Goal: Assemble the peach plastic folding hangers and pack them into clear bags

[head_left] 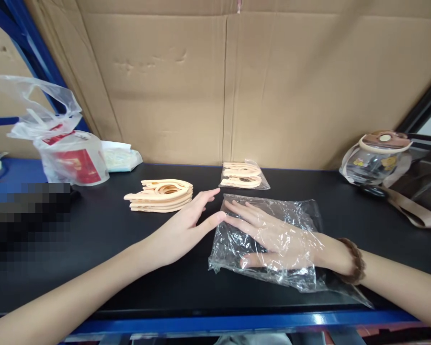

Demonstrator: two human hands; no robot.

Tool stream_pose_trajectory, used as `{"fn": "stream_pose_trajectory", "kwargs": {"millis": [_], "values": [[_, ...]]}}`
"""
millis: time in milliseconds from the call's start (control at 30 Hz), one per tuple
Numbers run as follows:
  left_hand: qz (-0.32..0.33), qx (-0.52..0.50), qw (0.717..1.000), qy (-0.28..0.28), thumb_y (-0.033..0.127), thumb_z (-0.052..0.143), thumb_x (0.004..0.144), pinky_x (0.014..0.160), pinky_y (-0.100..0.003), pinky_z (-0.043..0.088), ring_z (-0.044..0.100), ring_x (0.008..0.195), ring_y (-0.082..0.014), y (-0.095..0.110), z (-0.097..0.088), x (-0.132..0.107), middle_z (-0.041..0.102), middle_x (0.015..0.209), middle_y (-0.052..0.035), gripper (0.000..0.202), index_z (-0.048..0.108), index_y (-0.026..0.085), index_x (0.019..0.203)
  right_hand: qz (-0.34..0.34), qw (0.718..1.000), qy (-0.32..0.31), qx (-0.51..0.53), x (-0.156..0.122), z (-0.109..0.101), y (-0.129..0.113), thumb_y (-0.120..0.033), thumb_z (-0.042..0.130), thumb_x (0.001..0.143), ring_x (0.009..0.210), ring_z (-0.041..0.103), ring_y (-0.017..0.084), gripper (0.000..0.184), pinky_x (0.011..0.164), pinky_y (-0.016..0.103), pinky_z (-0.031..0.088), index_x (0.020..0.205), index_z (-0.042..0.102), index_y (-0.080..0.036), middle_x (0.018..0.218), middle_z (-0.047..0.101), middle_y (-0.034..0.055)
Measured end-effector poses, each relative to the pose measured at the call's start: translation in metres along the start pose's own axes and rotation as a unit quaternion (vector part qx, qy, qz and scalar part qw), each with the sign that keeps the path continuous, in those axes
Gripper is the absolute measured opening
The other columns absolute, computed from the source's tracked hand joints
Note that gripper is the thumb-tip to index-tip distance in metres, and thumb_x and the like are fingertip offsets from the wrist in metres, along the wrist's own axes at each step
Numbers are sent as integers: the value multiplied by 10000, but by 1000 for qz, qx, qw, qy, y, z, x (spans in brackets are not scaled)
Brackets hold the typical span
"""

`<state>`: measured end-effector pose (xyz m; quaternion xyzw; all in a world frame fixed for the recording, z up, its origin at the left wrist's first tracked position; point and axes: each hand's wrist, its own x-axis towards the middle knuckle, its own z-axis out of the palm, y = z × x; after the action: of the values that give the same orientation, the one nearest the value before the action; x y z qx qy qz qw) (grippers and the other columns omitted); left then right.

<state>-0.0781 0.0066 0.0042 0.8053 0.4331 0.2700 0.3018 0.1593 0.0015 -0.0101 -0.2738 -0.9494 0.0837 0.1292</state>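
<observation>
My right hand (273, 237) lies flat inside a clear plastic bag (301, 215) on the black table, its fingers stretched out and spread toward the bag's closed end. My left hand (187, 227) rests on the table just left of the bag, fingers extended, the thumb touching the bag's left edge and the fingertips close to a stack of peach-coloured plastic hangers (161, 194). A sealed clear packet of the same hangers (243, 175) lies behind the bag. A brown band sits on my right wrist.
A white plastic shopping bag with red print (66, 153) and a small white packet (120, 157) stand at the back left. A clear water jug with a strap (377, 158) sits at the back right. Cardboard walls (219, 81) close the back. The table's blue front edge (237, 321) runs below.
</observation>
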Motion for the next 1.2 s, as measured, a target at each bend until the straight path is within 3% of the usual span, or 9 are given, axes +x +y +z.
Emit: {"fn": "stream_pose_trajectory", "kwargs": {"millis": [67, 133, 233, 333, 500, 633, 833, 1067, 1200], "values": [[6, -12, 1000, -8, 498, 451, 918, 1087, -356, 312, 352, 1334, -207, 0, 1, 1, 333, 1495, -18, 585, 273, 295, 1437, -11, 1000, 5, -1, 0, 0, 0, -518, 492, 891, 1428, 11, 293, 822, 1155, 510, 174, 1500, -5, -278, 1570, -35, 26], [-2, -37, 999, -5, 490, 459, 913, 1002, -346, 396, 466, 1220, -208, 0, 2, 2, 410, 1431, -56, 575, 302, 265, 1419, -19, 1000, -5, -6, 1, 0, 0, -554, 449, 898, 1428, -32, 291, 839, 1153, 512, 149, 1495, -59, -255, 1569, -92, 47], [-27, -91, 995, -12, 478, 445, 916, 793, -314, 480, 591, 853, -166, 0, 3, 5, 615, 1081, -60, 534, 362, 206, 1369, -26, 999, -20, -18, 1, 1, 0, -582, 399, 906, 1426, -88, 280, 847, 1151, 507, 113, 1493, -89, -215, 1566, -138, 89], [-45, -152, 986, -52, 430, 449, 921, 660, -272, 464, 537, 627, -119, 2, 4, 6, 623, 805, 6, 496, 385, 194, 1352, -37, 999, -14, -27, 2, 3, 0, -585, 406, 903, 1427, -107, 278, 861, 1153, 502, 97, 1494, -94, -209, 1565, -153, 103], [-111, -287, 951, -41, 324, 511, 906, 604, -252, 471, 594, 676, -112, 6, 3, 8, 644, 1028, -53, 590, 269, 214, 1433, -53, 997, -3, -48, 4, 4, -4, -567, 450, 891, 1423, -109, 296, 854, 1142, 538, 65, 1502, -42, -230, 1564, -135, 125], [-154, -344, 926, -29, 285, 563, 889, 702, -291, 520, 636, 747, -139, 7, 1, 9, 651, 948, -49, 599, 305, 205, 1425, -63, 997, -1, -38, 5, 3, -7, -588, 531, 834, 1414, -117, 316, 975, 1136, 546, 81, 1490, -94, -230, 1549, -162, 145], [-139, -325, 935, -9, 239, 641, 818, 579, -245, 510, 631, 707, -132, 7, 3, 10, 616, 966, -44, 652, 347, 226, 1399, -84, 996, -10, -42, 8, 0, -10, -556, 548, 840, 1417, -118, 295, 801, 1141, 518, 45, 1485, 231, -203, 1561, -103, 136], [-87, -291, 952, -28, 218, 559, 827, 588, -250, 512, 624, 689, -108, 5, 3, 10, 543, 1255, -109, 629, 321, 256, 1408, -78, 997, -3, -25, 4, 2, -10, -541, 558, 838, 1416, -109, 324, 744, 1136, 528, 81, 1466, 291, -246, 1542, -204, 108], [-85, -271, 958, -28, 252, 566, 836, 623, -264, 531, 600, 662, -93, 6, 3, 10, 537, 1289, -108, 635, 317, 246, 1419, -54, 997, -11, -50, 4, 1, -12, -601, 542, 819, 1428, -61, 315, 818, 1134, 527, 117, 1484, 241, -233, 1564, -86, 149]]}}
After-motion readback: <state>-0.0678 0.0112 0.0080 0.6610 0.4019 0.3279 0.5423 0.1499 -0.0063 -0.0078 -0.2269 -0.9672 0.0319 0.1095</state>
